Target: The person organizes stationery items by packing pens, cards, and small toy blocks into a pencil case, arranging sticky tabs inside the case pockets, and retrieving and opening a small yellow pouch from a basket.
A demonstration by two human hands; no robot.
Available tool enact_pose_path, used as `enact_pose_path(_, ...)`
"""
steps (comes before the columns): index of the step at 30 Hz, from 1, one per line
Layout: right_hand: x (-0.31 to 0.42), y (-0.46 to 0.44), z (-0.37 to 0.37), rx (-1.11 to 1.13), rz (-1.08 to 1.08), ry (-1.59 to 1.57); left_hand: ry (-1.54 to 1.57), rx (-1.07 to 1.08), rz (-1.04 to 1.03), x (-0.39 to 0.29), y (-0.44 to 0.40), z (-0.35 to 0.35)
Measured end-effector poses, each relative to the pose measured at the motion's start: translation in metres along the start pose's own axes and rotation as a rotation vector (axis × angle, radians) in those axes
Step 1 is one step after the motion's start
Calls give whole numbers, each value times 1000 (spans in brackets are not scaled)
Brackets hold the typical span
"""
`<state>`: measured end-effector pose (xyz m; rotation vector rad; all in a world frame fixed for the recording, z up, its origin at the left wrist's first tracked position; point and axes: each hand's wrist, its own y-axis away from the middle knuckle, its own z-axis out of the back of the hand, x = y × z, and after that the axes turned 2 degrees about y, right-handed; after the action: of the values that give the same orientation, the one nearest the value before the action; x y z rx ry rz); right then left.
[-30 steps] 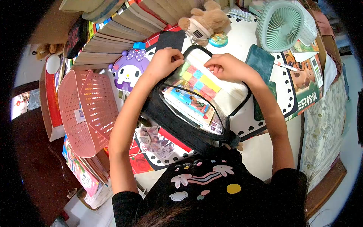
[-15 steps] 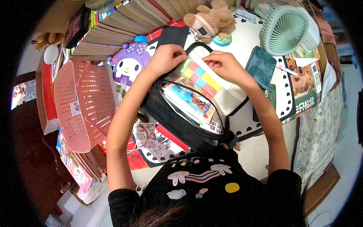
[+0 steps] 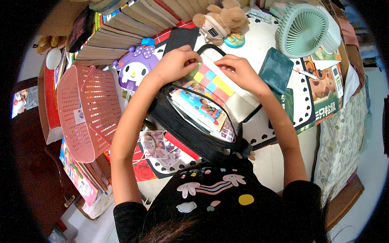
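Note:
A black backpack lies on the desk against my front, its clear-windowed pocket facing up. Booklets with colourful covers show through the window. Above them is a checkered panel of pink, yellow and blue squares, with a cream border. My left hand is closed, fingers curled on the panel's upper left corner. On the cream border to the right, my right hand is closed in a pinch. The fingertips of both hands are partly hidden.
A pink basket stands at left beside a purple cartoon-face item. Books line the back, near a plush toy. A dark teal pad and a green fan are at right. Photo cards lie near front.
The whole view has shifted slightly. Both hands stay at the top edge of the checkered panel, with the left fingers curled a little more over its corner.

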<state>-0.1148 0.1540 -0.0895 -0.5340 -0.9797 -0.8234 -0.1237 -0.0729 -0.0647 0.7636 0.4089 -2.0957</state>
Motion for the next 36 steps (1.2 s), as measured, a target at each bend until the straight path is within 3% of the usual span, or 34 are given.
enact_pose_path(2,0,1,1,6,-7,19,-5,11,5,-4,-1,2)
enact_pose_path(7,1,-4,-2,0,73,2,-49,68,-209,-9,-7,1)
enact_pose_path(11,-4,-4,-4,5,46,-29,-119,-24,-112,-7,-7,1)
enact_pose_path(17,-2,-3,-3,9,16,-78,25,-34,31,-4,-1,-2)
enact_pose_path(23,-3,0,2,48,-22,-32,-61,66,-113,-13,0,2)
enact_pose_path(32,-2,1,0,34,-22,-86,-37,79,-87,-9,0,1)
enact_pose_path(35,0,8,3,-46,58,-51,-30,71,-123,-7,0,-2)
enact_pose_path(36,6,17,4,-170,78,181,-29,58,-123,-6,0,-2)
